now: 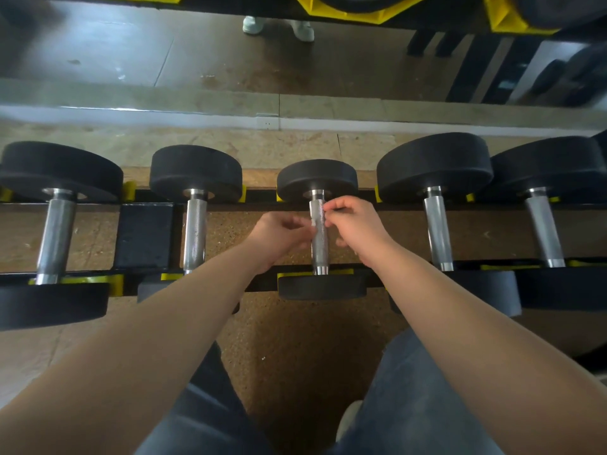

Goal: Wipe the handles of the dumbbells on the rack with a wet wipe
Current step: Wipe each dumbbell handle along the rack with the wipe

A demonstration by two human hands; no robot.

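Middle dumbbell's handle (319,239) bridges the rack (144,238) rails, its bar exposed for wiping. I note left hand (279,233) and right hand (356,224) curling fingers against it from either side (blurred; cannot tell whether they pinch a wipe).

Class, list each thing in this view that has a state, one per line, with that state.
Middle dumbbell: resting on the rack, being handled.
Its handle: fingers touching it from both sides, lower part bare.
Left hand: fingers curled at the handle's left side.
Right hand: fingers curled at the handle's right side, higher up.
Four other dumbbells: racked, untouched.
Wet wipe: not clearly visible.
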